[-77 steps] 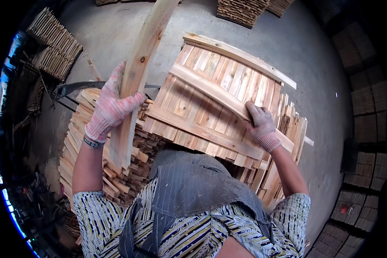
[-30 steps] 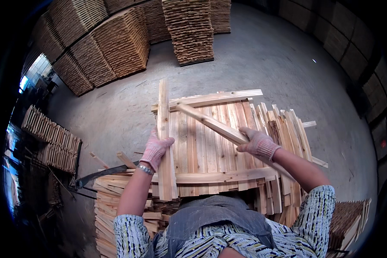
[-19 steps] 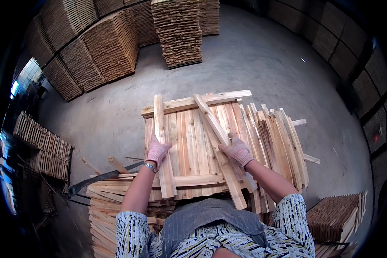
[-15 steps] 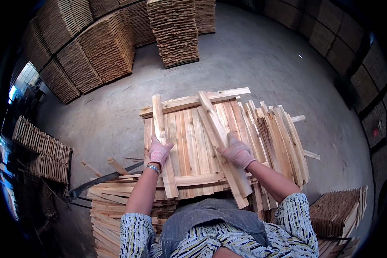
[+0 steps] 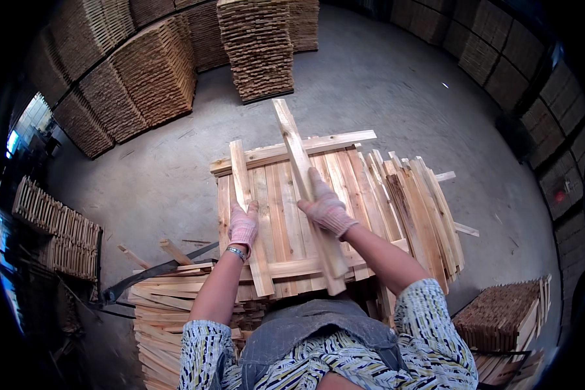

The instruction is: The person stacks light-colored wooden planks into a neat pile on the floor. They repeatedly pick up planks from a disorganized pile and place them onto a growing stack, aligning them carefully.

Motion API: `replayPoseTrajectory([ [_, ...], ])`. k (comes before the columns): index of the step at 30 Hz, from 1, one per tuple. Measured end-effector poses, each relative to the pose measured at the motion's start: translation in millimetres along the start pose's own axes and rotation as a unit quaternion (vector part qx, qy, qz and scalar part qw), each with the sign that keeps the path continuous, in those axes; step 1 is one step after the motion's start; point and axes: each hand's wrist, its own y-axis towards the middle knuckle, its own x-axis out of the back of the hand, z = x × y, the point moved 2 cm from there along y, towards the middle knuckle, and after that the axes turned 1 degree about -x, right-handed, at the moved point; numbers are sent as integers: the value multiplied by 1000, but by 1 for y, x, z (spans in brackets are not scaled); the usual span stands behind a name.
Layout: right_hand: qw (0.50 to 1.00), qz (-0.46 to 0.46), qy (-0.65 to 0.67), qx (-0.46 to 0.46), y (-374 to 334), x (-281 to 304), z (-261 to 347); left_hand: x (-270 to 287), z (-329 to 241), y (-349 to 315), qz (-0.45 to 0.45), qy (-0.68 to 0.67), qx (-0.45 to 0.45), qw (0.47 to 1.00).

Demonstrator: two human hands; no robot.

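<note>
Concrete floor (image 5: pixel 377 84) surrounds the work. Left board (image 5: pixel 239 170) and right board (image 5: pixel 292 140) extend near to far above a panel of slats (image 5: pixel 277 195). Left hand (image 5: pixel 244 224) grips its board, thumb and fingers on opposite edges. Right hand (image 5: pixel 330 211) clasps its board, thumb across it; the other fingertips are hidden, and blur obscures whether a second board lies beneath. Progress, as judged: slats aligned, far rail (image 5: pixel 346 141) and near rail (image 5: pixel 299 268) placed crosswise; both boards remain in hand, unreleased. Loose sticks (image 5: pixel 166 305) lie near left; tall stacks (image 5: pixel 253 55) stand far left.
</note>
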Motion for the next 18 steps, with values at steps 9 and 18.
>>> replayPoseTrajectory([
  [9,996,46,-69,-43,21,-47,-2,-2,3,7,23,-49,2,999],
  [18,995,79,-22,50,-6,-139,45,7,6,6,33,-93,6,995],
])
